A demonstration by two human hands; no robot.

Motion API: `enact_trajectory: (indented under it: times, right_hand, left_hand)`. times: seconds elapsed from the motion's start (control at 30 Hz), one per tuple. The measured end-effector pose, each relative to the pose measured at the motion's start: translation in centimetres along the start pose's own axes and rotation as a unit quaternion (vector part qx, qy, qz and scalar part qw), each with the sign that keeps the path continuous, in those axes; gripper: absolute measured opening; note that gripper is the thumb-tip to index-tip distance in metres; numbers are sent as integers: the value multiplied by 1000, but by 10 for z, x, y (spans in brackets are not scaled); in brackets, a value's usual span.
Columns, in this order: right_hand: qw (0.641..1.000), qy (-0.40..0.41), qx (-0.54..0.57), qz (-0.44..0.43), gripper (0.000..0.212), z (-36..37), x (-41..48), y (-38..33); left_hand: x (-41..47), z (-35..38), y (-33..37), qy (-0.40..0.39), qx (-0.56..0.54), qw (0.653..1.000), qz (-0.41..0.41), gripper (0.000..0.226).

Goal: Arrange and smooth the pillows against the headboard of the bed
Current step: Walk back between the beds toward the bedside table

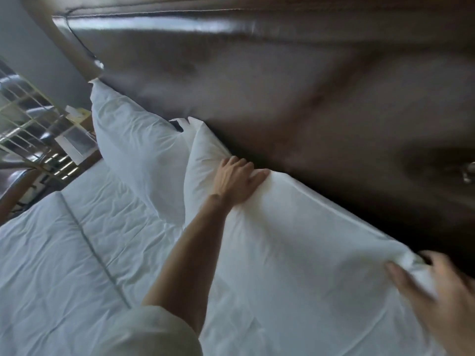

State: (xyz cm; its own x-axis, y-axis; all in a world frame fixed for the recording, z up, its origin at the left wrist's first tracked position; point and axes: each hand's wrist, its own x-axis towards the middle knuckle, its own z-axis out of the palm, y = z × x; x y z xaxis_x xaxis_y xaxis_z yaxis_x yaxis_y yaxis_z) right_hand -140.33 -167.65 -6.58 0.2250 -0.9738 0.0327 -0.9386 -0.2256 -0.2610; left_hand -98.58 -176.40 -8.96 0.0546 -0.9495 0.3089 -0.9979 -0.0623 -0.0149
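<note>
The headboard fills the top of the view, dark brown and glossy, a bright streak of light running along its padded upper edge. Below it lies the bed, white sheet creased all over, with a seam running diagonally down its middle. 2 white pillows stand against the headboard, side by side. The near pillow is the bigger in view, stretching from the middle of the frame down to the lower right, its top edge pressed along the base of the headboard. The far pillow leans upright at the left, its top corner touching the headboard's left end and its right edge meeting the near pillow's left end.

Both hands are on the near pillow, well apart, one at each end of its top edge. The left hand reaches in on a bare forearm, a pale short sleeve at the bottom of the frame. Its fingers curl over the pillow's top edge next to the headboard, thumb on the front face, pinching the fabric. The right hand is blurred at the lower right, yet a bunch of white fabric shows between thumb and fingers at the pillow's right corner, so it is gripping there too.

Off to the left, past the bed, a nightstand holds pale papers, too blurred to read.
</note>
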Motion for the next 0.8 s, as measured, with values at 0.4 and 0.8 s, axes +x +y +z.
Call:
enact_trajectory:
  times: [0.4,0.8]
  right_hand:
    - [991,29,117,64,70,-53,-5,-8]
    - [990,129,-48,-11,71,-15,-10,36]
  left_hand:
    - [24,-31,1,-93,-5,994,-51,79]
    - [0,-9,40,39,-51,997,32,55]
